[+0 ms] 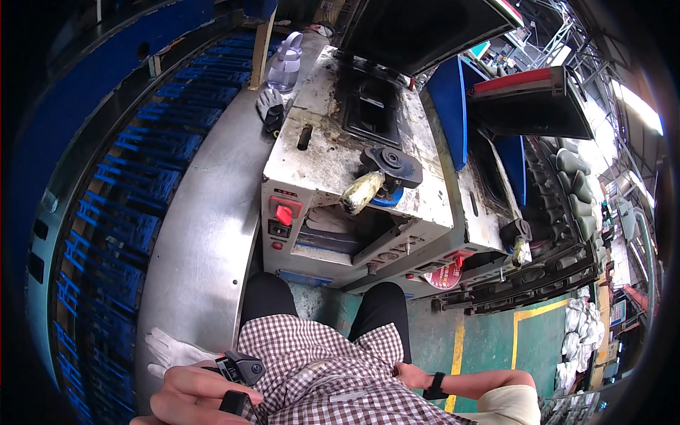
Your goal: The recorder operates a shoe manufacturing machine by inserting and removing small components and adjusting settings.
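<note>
1. Far left, blue racks (117, 180) run alongside the metal table (202, 234).
2. A white glove (170, 348) lies flat on the table's near end, perhaps to stay within reach.
3. Just beside it, the left hand (195, 397) is curled, fingers close together. A black gadget (244, 368) sits by the fingertips, in front of the shirt (319, 365); whether it is gripped or strapped on, I cannot tell.
4. At the table's far end, a grey glove (270, 110) lies near an upright bottle (284, 67), probably parked there to keep off the sooty machine (333, 145).
5. The machine's handle (363, 193) is wrapped, likely against heat, and points towards the person.
6. The right hand (411, 374) rests against the shirt by the hip, below a black watch (435, 384); its fingers are partly hidden, so I cannot tell whether it holds anything.
</note>
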`<action>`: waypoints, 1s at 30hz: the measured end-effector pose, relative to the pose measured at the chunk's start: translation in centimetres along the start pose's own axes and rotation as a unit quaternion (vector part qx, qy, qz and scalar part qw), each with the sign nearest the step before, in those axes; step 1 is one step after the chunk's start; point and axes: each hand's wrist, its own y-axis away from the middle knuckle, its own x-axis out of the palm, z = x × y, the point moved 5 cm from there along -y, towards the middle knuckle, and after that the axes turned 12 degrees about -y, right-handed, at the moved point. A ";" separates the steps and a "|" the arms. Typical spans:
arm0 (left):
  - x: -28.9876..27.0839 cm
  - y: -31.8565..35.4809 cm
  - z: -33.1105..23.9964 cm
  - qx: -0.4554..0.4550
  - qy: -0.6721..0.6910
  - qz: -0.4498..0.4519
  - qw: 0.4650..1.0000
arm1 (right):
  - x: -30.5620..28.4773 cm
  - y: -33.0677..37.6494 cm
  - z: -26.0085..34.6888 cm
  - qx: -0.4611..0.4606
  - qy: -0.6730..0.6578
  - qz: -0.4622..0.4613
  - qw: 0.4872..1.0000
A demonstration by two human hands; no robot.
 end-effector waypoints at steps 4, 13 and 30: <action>0.2 0.0 -0.1 -0.005 -0.007 -0.013 1.000 | 0.0 -0.1 -0.1 -0.003 -0.001 0.004 1.000; 0.3 0.0 -0.1 -0.006 -0.010 -0.005 1.000 | -0.2 0.5 0.7 -0.004 -0.005 0.000 1.000; 0.2 0.2 0.0 -0.009 -0.017 -0.022 1.000 | -0.1 0.2 0.3 -0.019 -0.011 0.003 1.000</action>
